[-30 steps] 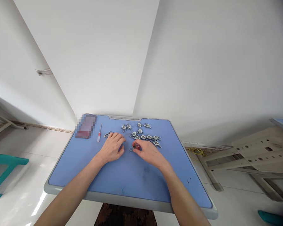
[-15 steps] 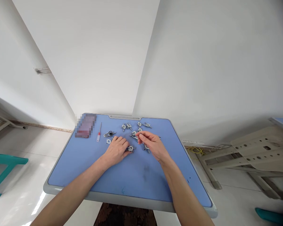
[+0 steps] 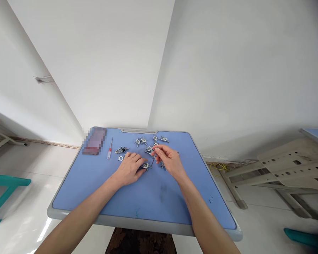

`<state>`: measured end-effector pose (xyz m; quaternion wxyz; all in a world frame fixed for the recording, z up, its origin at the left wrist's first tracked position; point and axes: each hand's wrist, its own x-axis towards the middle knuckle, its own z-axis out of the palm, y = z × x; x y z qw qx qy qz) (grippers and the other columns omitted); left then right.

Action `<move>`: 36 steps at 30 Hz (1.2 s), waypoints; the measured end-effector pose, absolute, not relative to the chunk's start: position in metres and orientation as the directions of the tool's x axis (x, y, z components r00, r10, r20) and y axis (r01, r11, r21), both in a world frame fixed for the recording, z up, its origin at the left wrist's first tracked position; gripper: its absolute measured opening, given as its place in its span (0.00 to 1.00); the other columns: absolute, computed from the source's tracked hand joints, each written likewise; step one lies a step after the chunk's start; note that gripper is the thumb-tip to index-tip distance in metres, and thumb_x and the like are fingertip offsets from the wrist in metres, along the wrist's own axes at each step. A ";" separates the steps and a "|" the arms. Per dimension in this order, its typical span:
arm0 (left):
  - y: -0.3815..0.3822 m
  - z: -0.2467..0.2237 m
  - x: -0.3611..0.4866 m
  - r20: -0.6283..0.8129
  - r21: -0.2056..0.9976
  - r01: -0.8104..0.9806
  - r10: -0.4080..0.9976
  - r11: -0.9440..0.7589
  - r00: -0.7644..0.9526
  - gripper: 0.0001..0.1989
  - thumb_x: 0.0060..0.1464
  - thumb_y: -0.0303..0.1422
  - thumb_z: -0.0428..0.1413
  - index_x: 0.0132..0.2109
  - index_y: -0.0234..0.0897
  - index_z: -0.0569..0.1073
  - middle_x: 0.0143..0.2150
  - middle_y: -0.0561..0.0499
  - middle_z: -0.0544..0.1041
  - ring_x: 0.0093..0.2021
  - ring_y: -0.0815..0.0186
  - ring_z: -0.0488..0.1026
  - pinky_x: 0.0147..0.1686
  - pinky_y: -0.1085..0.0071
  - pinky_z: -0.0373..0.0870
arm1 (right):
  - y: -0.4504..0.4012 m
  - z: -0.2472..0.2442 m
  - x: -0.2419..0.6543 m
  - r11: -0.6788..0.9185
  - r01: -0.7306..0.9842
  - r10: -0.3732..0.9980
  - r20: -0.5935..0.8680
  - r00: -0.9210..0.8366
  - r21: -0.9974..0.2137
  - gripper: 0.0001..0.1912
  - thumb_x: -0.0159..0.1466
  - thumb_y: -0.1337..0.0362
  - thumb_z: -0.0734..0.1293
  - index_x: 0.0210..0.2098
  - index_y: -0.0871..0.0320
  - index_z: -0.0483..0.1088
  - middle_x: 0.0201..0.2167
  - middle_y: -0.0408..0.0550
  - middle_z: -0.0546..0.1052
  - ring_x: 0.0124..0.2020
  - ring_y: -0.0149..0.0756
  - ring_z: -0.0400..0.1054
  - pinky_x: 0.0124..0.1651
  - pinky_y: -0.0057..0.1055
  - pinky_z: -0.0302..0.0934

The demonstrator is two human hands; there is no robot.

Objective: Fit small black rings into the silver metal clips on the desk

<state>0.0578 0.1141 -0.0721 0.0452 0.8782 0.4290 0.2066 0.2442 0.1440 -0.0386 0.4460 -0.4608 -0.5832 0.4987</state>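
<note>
My left hand (image 3: 130,169) rests on the blue tabletop, thumb and fingers closed around the left end of a small silver metal fitting (image 3: 146,165). My right hand (image 3: 169,160) is raised just to the right of it, thumb and forefinger pinched together. A thin dark rod (image 3: 152,162) points down from that pinch toward the fitting; its upper end is hidden by the fingers. More silver fittings (image 3: 148,150) lie beyond and partly behind my right hand. Left of my left hand are a flat silver ring plate (image 3: 121,158) and a fitting with a black centre (image 3: 123,150).
A screwdriver with a clear and red handle (image 3: 109,152) lies at the left of the blue table (image 3: 76,190), beside a blurred-out flat object (image 3: 94,141). Other fittings (image 3: 140,141) lie near the back edge. A wall stands behind; teal stools (image 3: 7,181) flank the table.
The thin rod now shows below my right fingers, beside the fitting. My left fingers have spread slightly, uncovering more around the fitting. The whole view has shifted a little.
</note>
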 end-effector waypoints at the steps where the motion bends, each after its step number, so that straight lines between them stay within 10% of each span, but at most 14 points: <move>1: 0.114 -0.073 0.058 0.317 0.254 0.736 0.773 -0.628 0.550 0.09 0.59 0.32 0.51 0.46 0.38 0.69 0.38 0.49 0.73 0.39 0.60 0.67 0.42 0.62 0.58 | 0.143 -0.039 0.243 0.073 0.101 0.983 0.054 -0.177 -0.992 0.11 0.59 0.55 0.65 0.35 0.56 0.71 0.27 0.44 0.74 0.22 0.27 0.63 0.27 0.27 0.64; 8: 0.111 -0.069 0.057 0.285 0.409 0.720 0.828 -0.561 0.483 0.12 0.53 0.29 0.53 0.46 0.36 0.69 0.27 0.53 0.72 0.30 0.63 0.67 0.42 0.62 0.59 | 0.142 -0.038 0.242 0.041 0.099 0.985 0.023 -0.170 -0.994 0.12 0.56 0.58 0.66 0.37 0.57 0.71 0.30 0.45 0.75 0.27 0.30 0.66 0.31 0.30 0.68; 15: 0.113 -0.062 0.052 0.303 0.438 0.588 0.727 -0.680 0.616 0.33 0.40 0.15 0.45 0.53 0.43 0.68 0.54 0.50 0.71 0.51 0.60 0.66 0.49 0.61 0.58 | 0.139 -0.036 0.243 0.133 0.190 0.991 0.128 -0.038 -0.973 0.13 0.55 0.55 0.69 0.33 0.58 0.72 0.26 0.44 0.72 0.26 0.31 0.65 0.29 0.29 0.65; 28: 0.118 -0.077 0.051 0.269 0.363 0.708 0.796 -0.606 0.543 0.05 0.57 0.32 0.55 0.42 0.38 0.72 0.36 0.49 0.72 0.39 0.62 0.67 0.41 0.64 0.65 | 0.136 -0.037 0.240 0.134 0.217 0.984 0.103 -0.147 -0.967 0.12 0.60 0.54 0.63 0.36 0.56 0.69 0.28 0.45 0.76 0.27 0.33 0.70 0.32 0.32 0.67; 36: 0.115 -0.074 0.052 0.302 0.318 0.721 0.786 -0.616 0.539 0.12 0.56 0.33 0.57 0.48 0.40 0.70 0.44 0.48 0.72 0.44 0.60 0.65 0.42 0.62 0.64 | 0.130 -0.041 0.236 0.240 0.299 0.951 0.162 -0.263 -0.924 0.09 0.63 0.57 0.61 0.36 0.55 0.67 0.30 0.44 0.75 0.29 0.33 0.70 0.35 0.33 0.68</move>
